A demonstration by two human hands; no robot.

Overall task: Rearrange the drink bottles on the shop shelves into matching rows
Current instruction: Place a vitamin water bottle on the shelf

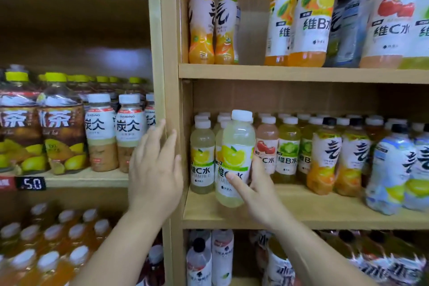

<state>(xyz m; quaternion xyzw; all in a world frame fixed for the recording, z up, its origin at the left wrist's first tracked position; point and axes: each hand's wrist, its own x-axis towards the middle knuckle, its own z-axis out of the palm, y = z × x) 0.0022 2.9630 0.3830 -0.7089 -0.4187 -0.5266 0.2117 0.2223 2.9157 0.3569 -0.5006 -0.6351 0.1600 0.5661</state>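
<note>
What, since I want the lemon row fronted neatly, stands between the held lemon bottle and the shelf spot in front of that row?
Nothing visible. The pale yellow lemon-label plastic bottle in the right hand's grip is at the row's front, over bare wooden shelf board; a matching lemon bottle stands beside it on the left.

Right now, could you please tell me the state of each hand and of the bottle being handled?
Left hand: open, straight fingers resting on the light wooden shelf upright.
Right hand: grips the pale-yellow lemon-label plastic bottle.
That bottle: white cap on, slightly tilted, held.
</note>
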